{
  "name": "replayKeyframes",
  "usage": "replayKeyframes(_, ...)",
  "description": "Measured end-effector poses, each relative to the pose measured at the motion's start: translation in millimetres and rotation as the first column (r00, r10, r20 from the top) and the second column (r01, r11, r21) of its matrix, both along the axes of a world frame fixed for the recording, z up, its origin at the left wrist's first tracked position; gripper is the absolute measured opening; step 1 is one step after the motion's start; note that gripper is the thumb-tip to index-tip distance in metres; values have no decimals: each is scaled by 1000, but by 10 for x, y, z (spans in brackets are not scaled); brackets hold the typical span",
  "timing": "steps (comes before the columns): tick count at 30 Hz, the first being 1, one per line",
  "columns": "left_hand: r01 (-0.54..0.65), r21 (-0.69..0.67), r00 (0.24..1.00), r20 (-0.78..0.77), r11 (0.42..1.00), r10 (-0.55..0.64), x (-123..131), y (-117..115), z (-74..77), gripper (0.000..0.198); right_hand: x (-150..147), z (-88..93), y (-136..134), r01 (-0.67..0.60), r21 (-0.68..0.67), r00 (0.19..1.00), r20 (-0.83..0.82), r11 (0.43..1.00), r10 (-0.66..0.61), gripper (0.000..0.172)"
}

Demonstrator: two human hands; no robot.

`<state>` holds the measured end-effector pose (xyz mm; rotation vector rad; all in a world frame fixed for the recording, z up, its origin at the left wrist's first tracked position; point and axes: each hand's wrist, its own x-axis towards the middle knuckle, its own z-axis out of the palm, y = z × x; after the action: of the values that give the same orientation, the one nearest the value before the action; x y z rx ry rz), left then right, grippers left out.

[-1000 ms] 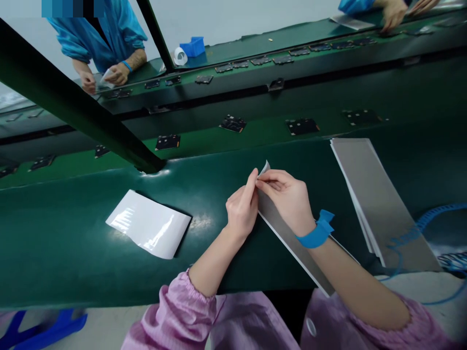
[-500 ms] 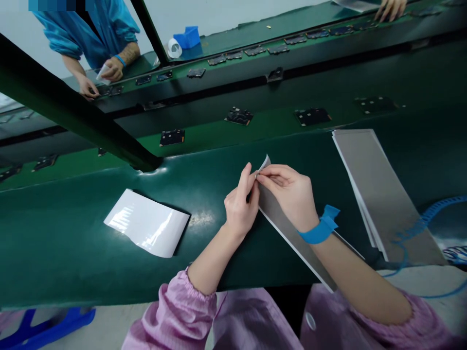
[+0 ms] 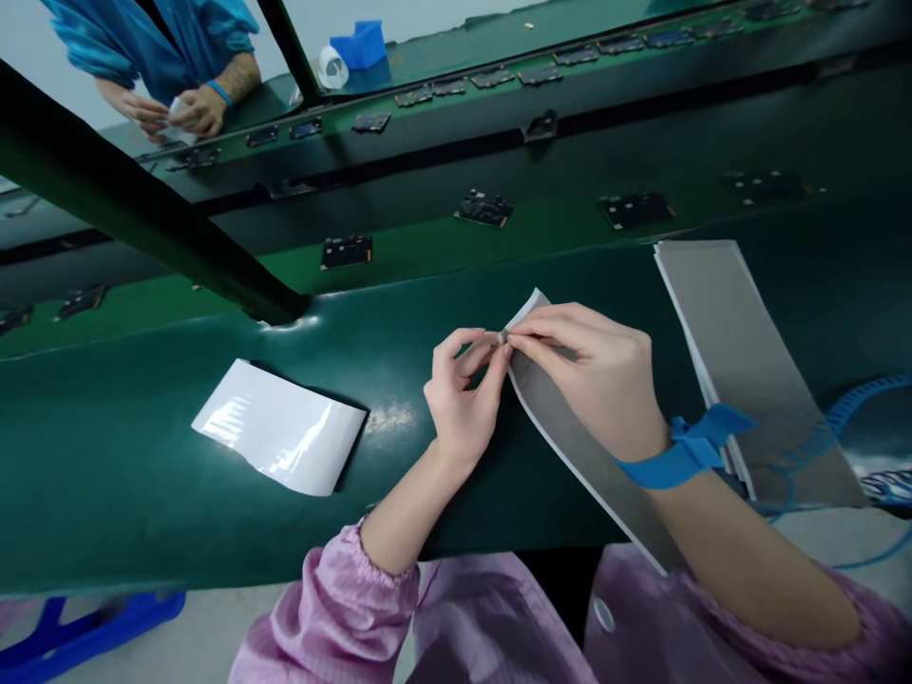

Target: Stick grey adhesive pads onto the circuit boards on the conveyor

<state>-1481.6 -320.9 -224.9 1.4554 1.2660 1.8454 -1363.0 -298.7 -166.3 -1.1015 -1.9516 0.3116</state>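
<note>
A long grey sheet [image 3: 570, 446] lies slanted on the green table [image 3: 128, 475] under my right forearm. My left hand [image 3: 463, 399] pinches the sheet's far corner between thumb and fingers. My right hand [image 3: 598, 370], a blue strap [image 3: 684, 451] on its wrist, pinches a thin white layer [image 3: 527, 309] lifted off that same corner. Both hands meet fingertip to fingertip.
A glossy white sheet [image 3: 281, 427] lies to the left. A stack of grey sheets [image 3: 741, 351] lies to the right. Small dark boards [image 3: 346, 252] sit on the belts beyond. A dark beam [image 3: 142, 204] crosses the upper left. A person's hands [image 3: 171, 109] work at the far side.
The white layer at the corner has lifted further off the grey sheet. My left fingers have curled into a tighter pinch. The boards on the belt have drifted right.
</note>
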Motion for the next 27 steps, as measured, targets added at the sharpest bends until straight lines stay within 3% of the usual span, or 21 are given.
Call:
replayKeyframes(10,-57,148,957,-272,987,96,-40,-26,-19,27,102,56,-33,-79,66,947,318,995,54,23)
replayKeyframes(16,-34,100,954,-293,994,62,-24,-49,-21,27,201,79,14,-226,44,768,622,973,150,34)
replayKeyframes(22,-20,89,958,-282,996,44,-11,-43,-4,31,298,156,110,-326,-9,719,648,945,254,39)
replayKeyframes(27,9,85,956,-294,996,17,-5,-48,-22,31,336,152,160,-362,-55,590,760,931,275,46)
